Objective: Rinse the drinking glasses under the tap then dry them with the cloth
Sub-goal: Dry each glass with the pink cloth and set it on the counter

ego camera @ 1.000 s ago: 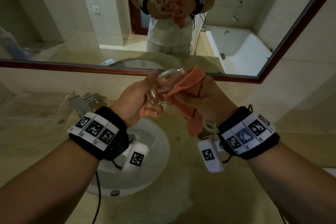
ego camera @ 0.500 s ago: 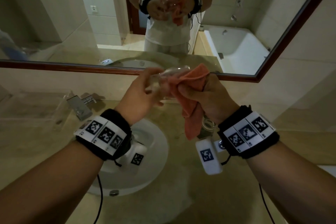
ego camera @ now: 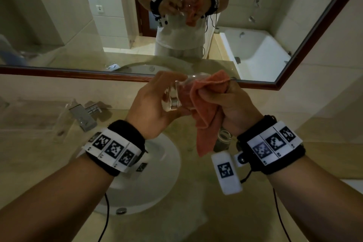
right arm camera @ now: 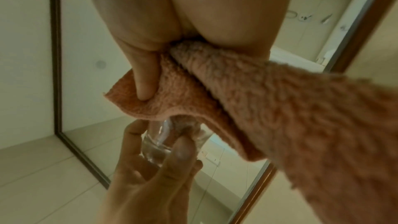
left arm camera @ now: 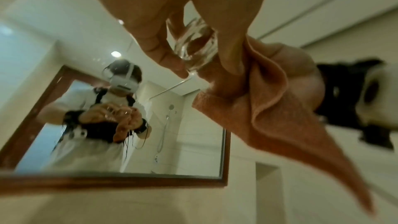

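A clear drinking glass [ego camera: 174, 96] lies on its side above the basin, its thick base toward me, held in my left hand [ego camera: 153, 108] with fingers curled round it. My right hand [ego camera: 233, 104] grips an orange cloth [ego camera: 208, 116], part of which is stuffed into the glass's mouth. In the left wrist view the glass [left arm camera: 194, 47] sits between thumb and fingers with the cloth [left arm camera: 267, 101] hanging beside it. In the right wrist view the cloth [right arm camera: 247, 94] runs down into the glass [right arm camera: 157, 144]. A second glass [ego camera: 223, 139] stands on the counter behind the cloth's tail.
A white round basin [ego camera: 157, 179] lies below my wrists, set in a beige stone counter [ego camera: 196, 212]. A chrome tap [ego camera: 82, 116] stands at the left. A wood-framed mirror [ego camera: 78, 74] runs along the wall behind, close to my hands.
Both hands have risen slightly and turned the glass between them; the glass's base now faces me more and the cloth has shifted around its mouth.
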Tool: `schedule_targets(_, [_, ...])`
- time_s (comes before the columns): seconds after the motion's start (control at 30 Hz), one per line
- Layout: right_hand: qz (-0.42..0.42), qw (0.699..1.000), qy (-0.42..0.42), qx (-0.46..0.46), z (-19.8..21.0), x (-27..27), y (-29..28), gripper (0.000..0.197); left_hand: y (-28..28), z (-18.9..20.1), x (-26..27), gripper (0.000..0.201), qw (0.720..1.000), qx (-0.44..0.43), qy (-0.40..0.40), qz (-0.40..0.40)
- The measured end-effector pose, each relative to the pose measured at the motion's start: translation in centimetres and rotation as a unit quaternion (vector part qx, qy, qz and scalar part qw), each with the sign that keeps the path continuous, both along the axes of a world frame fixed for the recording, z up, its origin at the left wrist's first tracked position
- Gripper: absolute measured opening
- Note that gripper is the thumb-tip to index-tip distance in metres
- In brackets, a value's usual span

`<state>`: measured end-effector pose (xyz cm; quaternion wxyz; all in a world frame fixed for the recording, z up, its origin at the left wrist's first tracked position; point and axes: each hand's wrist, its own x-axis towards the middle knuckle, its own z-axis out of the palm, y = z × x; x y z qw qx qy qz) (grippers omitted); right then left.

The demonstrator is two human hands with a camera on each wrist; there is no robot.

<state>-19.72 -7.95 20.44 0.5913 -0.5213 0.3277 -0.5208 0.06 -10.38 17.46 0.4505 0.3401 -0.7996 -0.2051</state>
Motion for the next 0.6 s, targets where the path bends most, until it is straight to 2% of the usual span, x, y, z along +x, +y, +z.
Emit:
schedule_targets(0.07, [-0.002,1.000,0.015,-0.017,0.1,-0.2,0.1,0.015,-0.1,0.3,0.0,0.062,0.986,0.142,0.074,-0.046])
schedule_targets(0.1, [0.000,0.999,0.028,-0.035,0.2,-0.3,0.0,0.015,-0.2,0.6,-0.2,0.057,0.968,0.216,0.109,-0.064])
schedule_targets(0.17, [0.019,0.993,0.075,-0.089,0.3,-0.4,-0.1,0.017,-0.3,1.1,-0.5,0.055,0.915,0.362,0.159,-0.080])
schedule_targets(0.2, [0.029,0.988,0.104,-0.114,0.3,-0.4,-0.1,0.020,-0.4,1.2,-0.7,0.059,0.892,0.411,0.172,-0.077])
schedule_targets(0.23, [0.038,0.983,0.126,-0.129,0.3,-0.4,-0.2,0.022,-0.4,1.3,-0.9,0.059,0.883,0.429,0.178,-0.072])
schedule_targets(0.27, [0.042,0.980,0.138,-0.135,0.3,-0.5,-0.2,0.023,-0.4,1.2,-1.0,0.053,0.888,0.417,0.180,-0.071])
schedule_targets(0.33, [0.027,0.983,0.132,-0.122,0.1,-0.7,-0.3,0.020,-0.4,0.9,-1.0,0.037,0.930,0.327,0.152,-0.073])
schedule_targets(0.43, [-0.015,0.996,0.074,-0.040,-0.1,-0.7,-0.5,0.009,-0.3,0.2,-0.9,0.049,0.989,0.135,0.041,-0.046])
schedule_targets(0.5, [-0.025,0.999,0.036,0.004,-0.4,-0.7,-0.6,0.006,-0.1,0.0,-1.0,0.051,1.000,0.014,-0.002,-0.018])
schedule_targets(0.53, [-0.025,0.999,0.025,0.013,-0.4,-0.7,-0.6,0.005,-0.1,0.0,-1.1,0.052,1.000,-0.013,-0.003,-0.017])
schedule_targets(0.6, [-0.026,0.999,0.031,0.005,-0.4,-0.7,-0.5,0.008,-0.3,0.1,-1.0,0.056,0.999,0.023,0.022,-0.027])
